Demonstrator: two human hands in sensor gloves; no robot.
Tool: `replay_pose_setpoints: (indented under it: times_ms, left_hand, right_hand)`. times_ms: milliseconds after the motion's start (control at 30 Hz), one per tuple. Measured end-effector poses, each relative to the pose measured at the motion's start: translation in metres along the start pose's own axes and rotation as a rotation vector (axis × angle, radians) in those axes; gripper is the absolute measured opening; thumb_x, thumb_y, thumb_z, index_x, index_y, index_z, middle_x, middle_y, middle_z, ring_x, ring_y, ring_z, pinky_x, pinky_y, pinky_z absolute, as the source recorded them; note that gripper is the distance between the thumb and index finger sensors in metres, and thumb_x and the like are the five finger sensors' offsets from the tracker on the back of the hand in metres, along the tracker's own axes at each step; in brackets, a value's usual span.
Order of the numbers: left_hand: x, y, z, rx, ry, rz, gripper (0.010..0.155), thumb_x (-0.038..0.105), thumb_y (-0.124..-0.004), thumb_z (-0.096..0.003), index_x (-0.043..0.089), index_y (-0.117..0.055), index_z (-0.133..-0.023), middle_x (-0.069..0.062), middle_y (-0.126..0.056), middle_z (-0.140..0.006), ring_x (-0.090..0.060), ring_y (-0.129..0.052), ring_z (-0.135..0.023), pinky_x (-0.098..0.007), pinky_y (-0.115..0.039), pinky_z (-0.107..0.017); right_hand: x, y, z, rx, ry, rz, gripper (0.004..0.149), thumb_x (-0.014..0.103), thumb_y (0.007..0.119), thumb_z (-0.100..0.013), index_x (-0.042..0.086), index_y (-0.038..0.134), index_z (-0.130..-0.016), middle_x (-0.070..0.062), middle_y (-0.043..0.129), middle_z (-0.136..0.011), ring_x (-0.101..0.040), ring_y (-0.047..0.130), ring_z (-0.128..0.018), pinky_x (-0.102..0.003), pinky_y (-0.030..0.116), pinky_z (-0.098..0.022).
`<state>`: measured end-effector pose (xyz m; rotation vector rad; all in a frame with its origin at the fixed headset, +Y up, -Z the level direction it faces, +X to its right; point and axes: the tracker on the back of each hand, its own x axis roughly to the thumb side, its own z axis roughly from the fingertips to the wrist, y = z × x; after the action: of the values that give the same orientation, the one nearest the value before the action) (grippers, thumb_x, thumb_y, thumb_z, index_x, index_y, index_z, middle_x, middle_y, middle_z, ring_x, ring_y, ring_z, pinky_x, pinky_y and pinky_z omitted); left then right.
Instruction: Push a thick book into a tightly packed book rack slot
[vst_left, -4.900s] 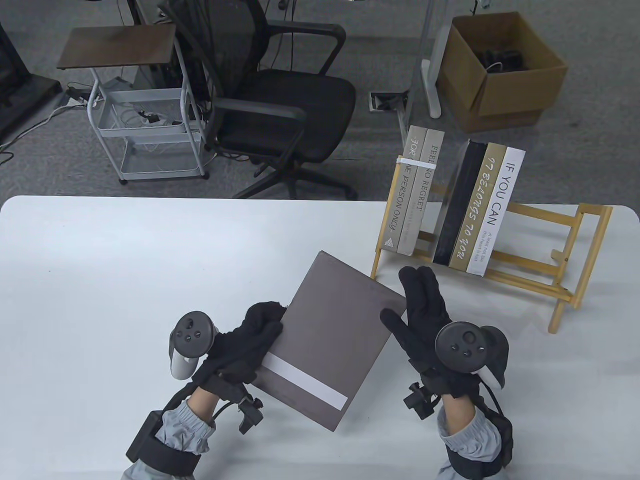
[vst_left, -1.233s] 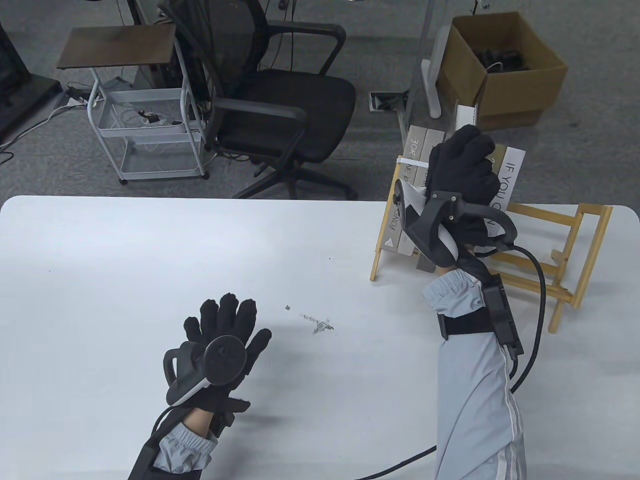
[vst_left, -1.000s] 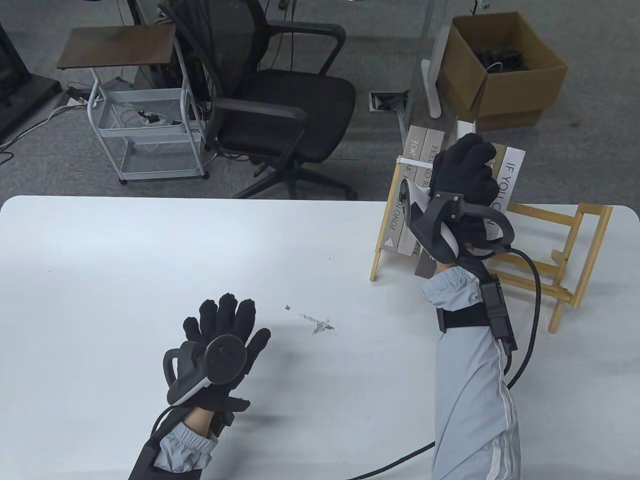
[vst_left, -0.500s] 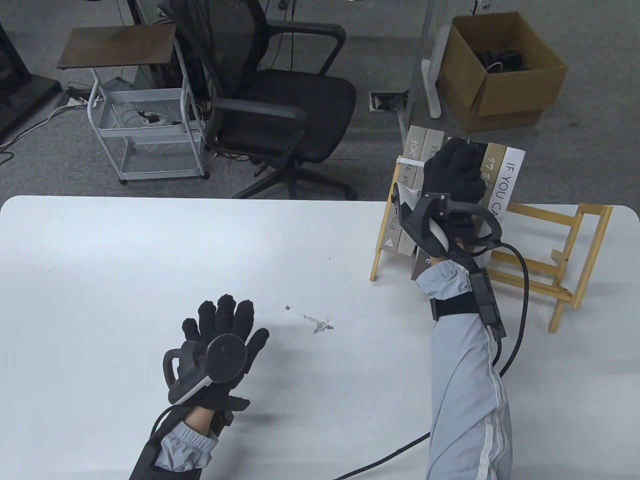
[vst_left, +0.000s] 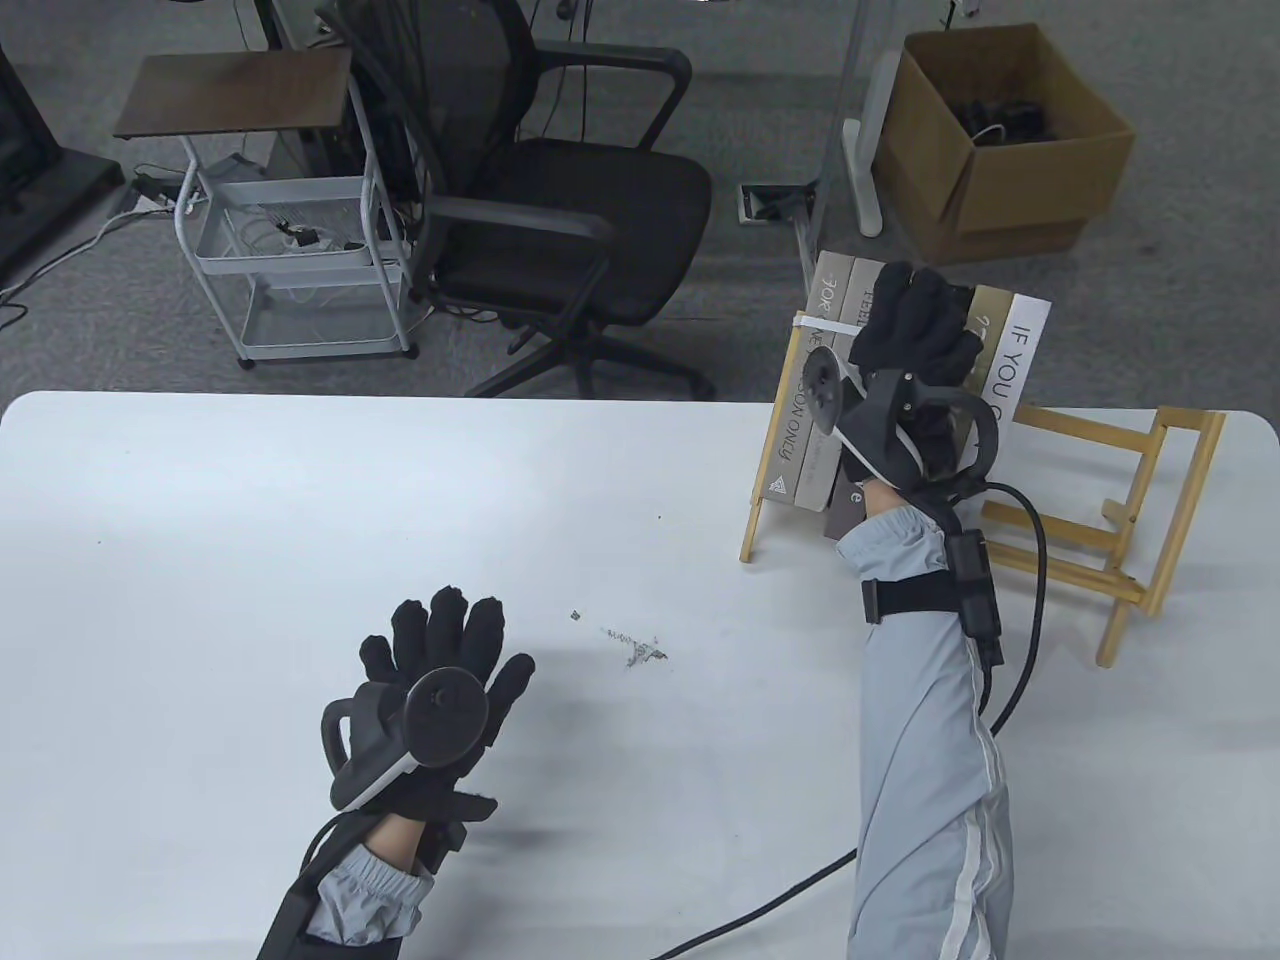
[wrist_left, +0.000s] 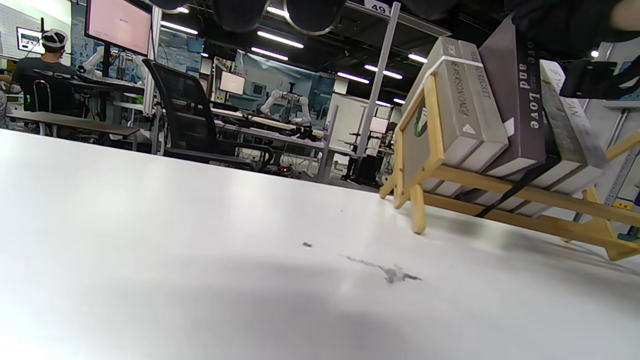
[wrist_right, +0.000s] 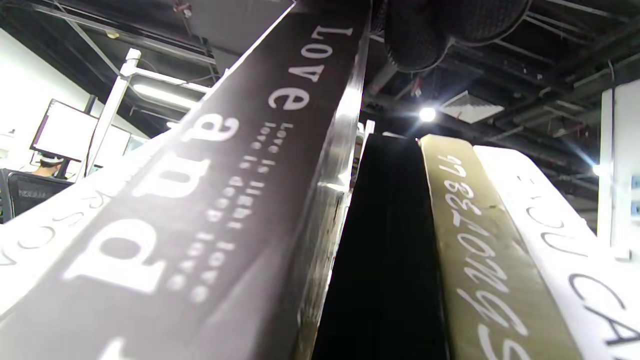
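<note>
- Table view: the right hand (vst_left: 915, 320) rested on top of the thick dark grey book (vst_left: 848, 508), which stood in the wooden book rack (vst_left: 1090, 545) between two pale grey books (vst_left: 820, 400) banded together and a black book; whether the fingers gripped or only pressed it I could not tell. The left hand (vst_left: 440, 665) lay flat on the white desk (vst_left: 300, 520), fingers spread, holding nothing, beside a small dark smudge (vst_left: 635, 650).
- Left wrist view: the dark grey book (wrist_left: 520, 100), its spine lettered "and Love", sat in the rack (wrist_left: 500, 185) with its bottom edge on the rail.
- Right wrist view: gloved fingertips (wrist_right: 425, 30) touched the top end of that spine (wrist_right: 240, 165); the black book (wrist_right: 390, 250), an olive book (wrist_right: 480, 250) and a white book (wrist_right: 565, 260) stood just beside it.
</note>
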<state>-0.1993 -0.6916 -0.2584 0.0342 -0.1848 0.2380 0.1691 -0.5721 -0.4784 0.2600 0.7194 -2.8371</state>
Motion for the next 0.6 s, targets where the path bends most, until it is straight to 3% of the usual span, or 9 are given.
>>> replay_pose_setpoints:
  times_ms: [200, 600]
  left_hand:
    - [-0.003, 0.002, 0.001, 0.016, 0.008, 0.004, 0.067, 0.058, -0.05, -0.0709, 0.018, -0.041, -0.124, -0.028, -0.036, -0.128, -0.064, -0.034, -0.111, -0.083, -0.031, -0.072]
    - [-0.004, 0.003, 0.001, 0.015, 0.022, -0.007, 0.067, 0.057, -0.05, -0.0709, 0.018, -0.042, -0.124, -0.029, -0.037, -0.128, -0.064, -0.034, -0.111, -0.083, -0.032, -0.072]
  right_hand:
    - [-0.005, 0.01, -0.011, 0.078, 0.017, 0.01, 0.059, 0.022, 0.052, -0.068, 0.011, 0.027, -0.121, -0.022, 0.034, -0.126, -0.062, 0.046, -0.103, -0.074, 0.04, -0.072]
    - [-0.001, 0.029, -0.03, 0.135, 0.05, 0.025, 0.061, 0.025, 0.053, -0.068, 0.014, 0.025, -0.121, -0.018, 0.033, -0.129, -0.062, 0.044, -0.104, -0.075, 0.039, -0.072]
